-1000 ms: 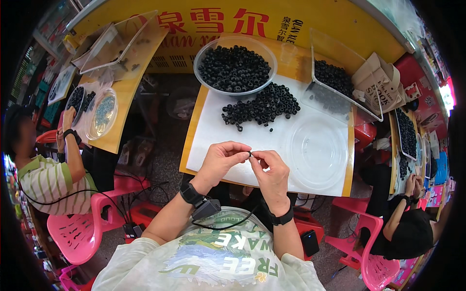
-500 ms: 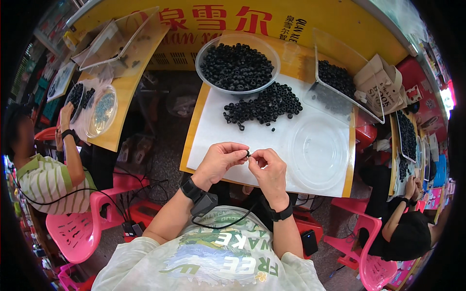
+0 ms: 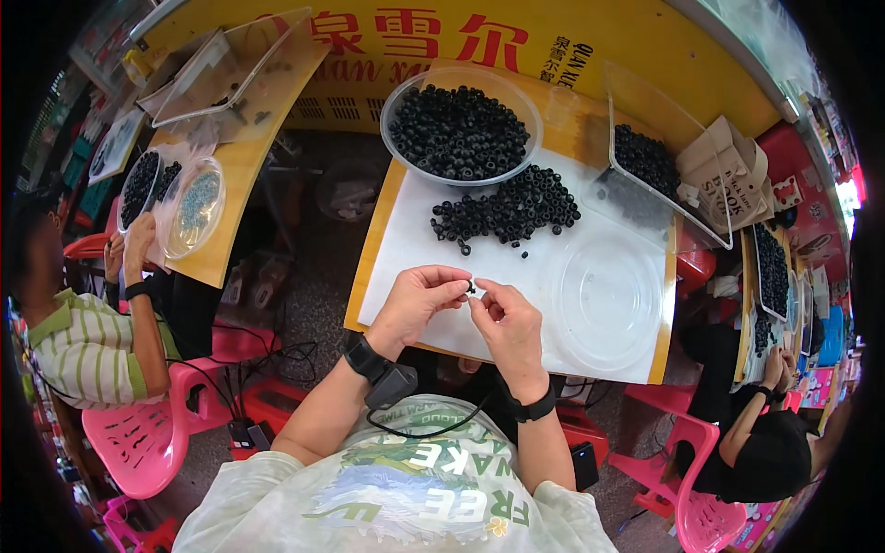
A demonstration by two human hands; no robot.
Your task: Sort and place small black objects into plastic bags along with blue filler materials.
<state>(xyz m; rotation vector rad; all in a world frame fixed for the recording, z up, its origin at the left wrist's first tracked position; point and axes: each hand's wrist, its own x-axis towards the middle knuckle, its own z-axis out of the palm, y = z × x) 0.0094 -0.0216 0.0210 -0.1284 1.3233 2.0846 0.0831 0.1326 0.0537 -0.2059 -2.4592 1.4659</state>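
Observation:
Above the near edge of the white-covered table, my left hand [image 3: 420, 300] pinches a small black part [image 3: 471, 288] between thumb and fingertips. My right hand [image 3: 507, 323] meets it from the other side, fingers curled and the index fingertip at the part. How much of the part lies behind the fingertips cannot be seen. Just beyond my hands is a loose pile of black ring-shaped parts [image 3: 516, 207] with holes through them. A clear round bowl [image 3: 536, 152] heaped with the same parts stands behind the pile.
A clear shallow round lid or tray [image 3: 611, 304] lies to the right on the white sheet [image 3: 392, 267]. A clear bin [image 3: 724, 241] of black parts and a paper bag [image 3: 728, 175] stand at the back right. People work at tables on both sides, beside pink chairs [image 3: 138, 442].
My right fingertips have parted slightly around the small part, while my left hand keeps its pinch. The co-worker at left has lowered a hand from the tray. The view has shifted slightly.

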